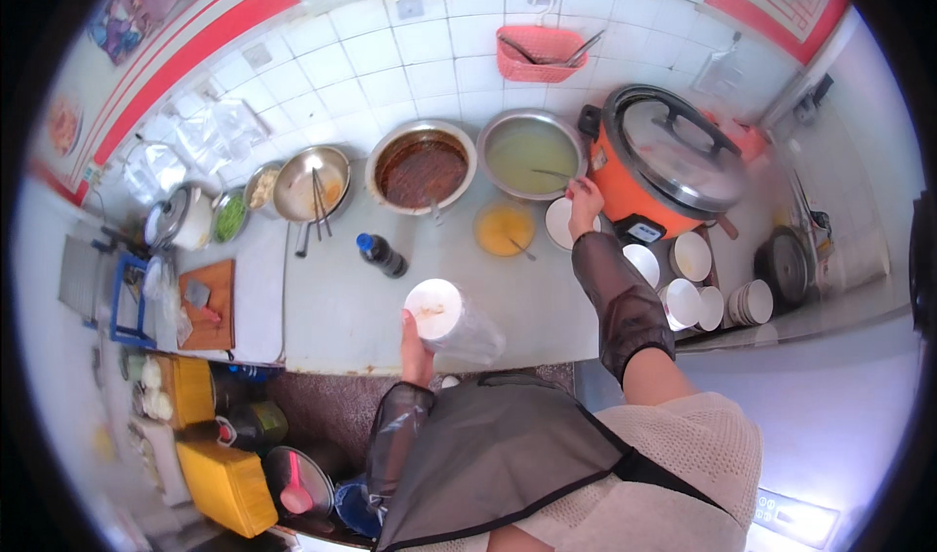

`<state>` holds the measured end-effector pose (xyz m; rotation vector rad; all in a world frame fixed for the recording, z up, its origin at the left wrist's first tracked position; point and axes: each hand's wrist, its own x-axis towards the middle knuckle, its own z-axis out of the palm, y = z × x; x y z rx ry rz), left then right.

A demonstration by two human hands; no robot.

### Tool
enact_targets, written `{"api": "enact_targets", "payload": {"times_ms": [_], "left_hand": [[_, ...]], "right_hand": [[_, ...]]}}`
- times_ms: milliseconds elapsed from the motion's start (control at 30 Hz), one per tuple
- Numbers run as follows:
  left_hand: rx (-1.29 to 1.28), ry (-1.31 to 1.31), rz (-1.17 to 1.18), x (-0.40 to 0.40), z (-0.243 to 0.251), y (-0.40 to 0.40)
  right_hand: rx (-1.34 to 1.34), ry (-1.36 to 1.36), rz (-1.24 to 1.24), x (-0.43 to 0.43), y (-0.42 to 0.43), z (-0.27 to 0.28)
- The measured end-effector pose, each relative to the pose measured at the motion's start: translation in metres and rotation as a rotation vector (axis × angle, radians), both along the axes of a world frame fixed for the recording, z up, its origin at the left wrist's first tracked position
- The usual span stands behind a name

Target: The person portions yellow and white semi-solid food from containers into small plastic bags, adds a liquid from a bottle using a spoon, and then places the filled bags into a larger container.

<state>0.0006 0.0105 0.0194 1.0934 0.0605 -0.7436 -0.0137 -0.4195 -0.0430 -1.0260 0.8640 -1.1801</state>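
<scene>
My left hand (417, 351) grips a white paper cup or bowl (433, 309) with some brown bits on its white face and a clear plastic bag around it, above the counter's front part. Farther right, my right hand (584, 199) holds the handle of a metal spoon or ladle (550, 173) over a steel basin of pale green liquid (531, 149). A white bowl (562, 222) lies partly hidden under that hand. Left of it sits a bowl of yellow liquid (505, 228) with a spoon in it. A steel basin of dark red sauce (422, 171) stands near the wall.
An orange cooker (633, 178) and stacked white bowls (681, 303) stand at the right. A bottle with a blue cap (382, 255) is mid-counter. Steel pan with tongs (311, 178), greens (230, 217) and a chopping board with a cleaver (219, 281) occupy the left.
</scene>
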Motion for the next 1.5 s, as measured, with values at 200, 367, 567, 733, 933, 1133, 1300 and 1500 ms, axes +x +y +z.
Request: {"api": "enact_targets", "payload": {"times_ms": [200, 367, 567, 733, 933, 1133, 1300, 1500], "left_hand": [[-0.043, 0.061, -0.178, 0.001, 0.016, -0.067], [-0.073, 0.030, -0.175, 0.006, 0.023, -0.084], [-0.083, 0.013, -0.248, 0.018, 0.025, -0.131], [-0.089, -0.075, -0.323, 0.042, 0.019, -0.160], [-0.009, -0.128, -0.391, 0.062, -0.005, -0.201], [-0.042, -0.130, -0.352, 0.076, -0.023, -0.246], [-0.066, -0.079, -0.330, 0.087, -0.036, -0.265], [-0.026, -0.130, -0.323, 0.077, -0.016, -0.262]], "right_hand": [[0.027, 0.170, 0.316, 0.049, -0.038, 0.018], [-0.417, 0.651, 0.640, 0.019, -0.044, 0.046], [-0.809, 0.630, 0.446, -0.007, -0.026, 0.051], [-0.788, 0.645, 0.369, -0.018, -0.021, 0.056], [-0.699, 0.502, 0.195, -0.026, -0.010, 0.070], [-0.276, 0.136, 0.325, -0.061, -0.003, 0.128], [-0.295, 0.182, 0.427, -0.099, 0.049, 0.184], [-0.951, 0.437, 0.570, -0.127, 0.089, 0.176]]}}
